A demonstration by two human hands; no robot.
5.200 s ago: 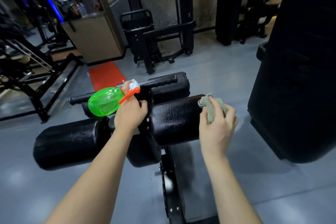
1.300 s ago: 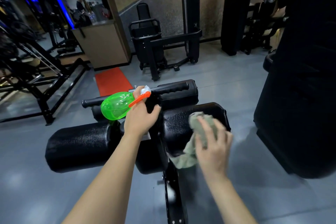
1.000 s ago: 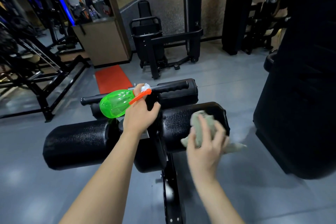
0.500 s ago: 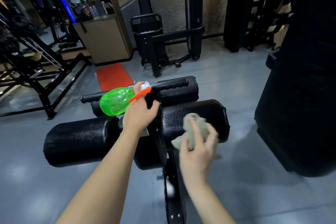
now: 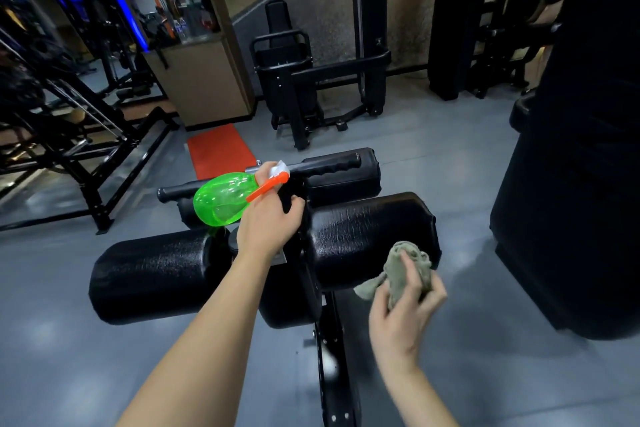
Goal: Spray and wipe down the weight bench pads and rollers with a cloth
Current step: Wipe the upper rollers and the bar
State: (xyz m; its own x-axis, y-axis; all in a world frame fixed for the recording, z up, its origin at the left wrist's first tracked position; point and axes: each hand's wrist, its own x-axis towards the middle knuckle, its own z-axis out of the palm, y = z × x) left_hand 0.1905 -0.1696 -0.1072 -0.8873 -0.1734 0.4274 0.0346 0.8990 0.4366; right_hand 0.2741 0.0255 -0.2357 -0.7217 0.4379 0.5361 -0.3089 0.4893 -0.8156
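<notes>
Right hand (image 5: 405, 315) has the grey-green cloth (image 5: 401, 274) bunched against the right roller pad (image 5: 367, 239) mid-frame, left hand (image 5: 268, 225) wrapped round the green spray bottle (image 5: 221, 199); the loose cloth tail could slip free and miss the roller's end

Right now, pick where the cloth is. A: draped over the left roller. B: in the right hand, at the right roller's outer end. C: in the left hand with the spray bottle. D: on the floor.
B: the right hand holds the bunched cloth at the outer end of the right roller; the left hand holds only the spray bottle.
</notes>
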